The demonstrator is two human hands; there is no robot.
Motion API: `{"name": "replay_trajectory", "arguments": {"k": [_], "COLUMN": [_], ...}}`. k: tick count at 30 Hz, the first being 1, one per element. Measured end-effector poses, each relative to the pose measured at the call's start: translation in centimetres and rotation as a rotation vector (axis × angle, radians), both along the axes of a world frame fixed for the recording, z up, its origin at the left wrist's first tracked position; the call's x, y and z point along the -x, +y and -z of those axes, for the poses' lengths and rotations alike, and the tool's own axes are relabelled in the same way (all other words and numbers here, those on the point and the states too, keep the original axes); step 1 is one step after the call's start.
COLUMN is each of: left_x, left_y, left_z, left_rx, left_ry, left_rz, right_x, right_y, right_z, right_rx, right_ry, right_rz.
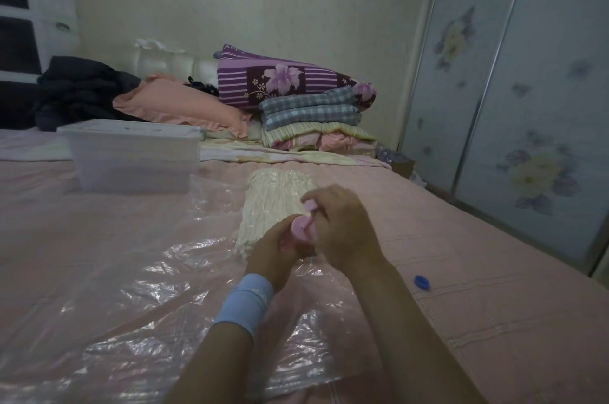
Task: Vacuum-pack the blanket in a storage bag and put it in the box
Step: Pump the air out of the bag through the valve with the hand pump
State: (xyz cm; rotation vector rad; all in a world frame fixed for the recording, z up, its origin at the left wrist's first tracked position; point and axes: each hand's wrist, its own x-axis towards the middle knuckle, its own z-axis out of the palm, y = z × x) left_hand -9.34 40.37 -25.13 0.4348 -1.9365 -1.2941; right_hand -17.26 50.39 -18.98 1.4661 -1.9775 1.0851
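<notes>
Blanket (276, 202) sits inside the clear storage bag (148, 272) on the bed (461, 272), its cream fabric ridged and drawn tight, so most air looks out. Left hand (273, 255) curls round the pink pump (301, 229) body; right hand (342, 225) clasps its handle. Blue cap (422, 282) lies loose to the right, so the valve is probably uncapped. Left to do: finish pumping, cap, carry bag to the box (131, 156), well apart at far left. Valve and pump base hidden by hands; bag seal indiscernible.
</notes>
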Motion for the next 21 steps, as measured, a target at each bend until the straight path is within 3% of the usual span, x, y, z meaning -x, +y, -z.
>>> {"name": "replay_trajectory", "arguments": {"k": [4, 7, 9, 13, 15, 18, 21], "left_x": [-0.5, -0.7, -0.5, -0.1, 0.0, -0.3, -0.5], "left_y": [-0.3, -0.2, -0.2, -0.4, -0.2, -0.1, -0.4], "left_z": [-0.4, -0.3, -0.2, 0.3, 0.4, 0.0, -0.3], "left_rx": [0.000, -0.011, -0.022, 0.008, 0.021, 0.000, -0.008], "left_ry": [0.004, 0.011, 0.007, -0.019, -0.022, 0.004, 0.012], "left_rz": [0.046, 0.050, 0.039, -0.004, -0.010, -0.020, 0.020], "right_x": [-1.1, -1.2, -0.6, 0.7, 0.8, 0.3, -0.7], "right_y": [1.6, 1.0, -0.1, -1.1, -0.9, -0.2, 1.2], "right_z": [-5.0, -4.7, -2.1, 3.8, 4.0, 1.0, -3.2], "right_rx": [0.395, 0.504, 0.463, 0.013, -0.091, -0.028, 0.217], "right_ry": [0.205, 0.255, 0.195, 0.002, -0.017, 0.082, 0.203], "right_rz": [-0.009, 0.025, 0.030, -0.008, -0.019, -0.024, -0.032]}}
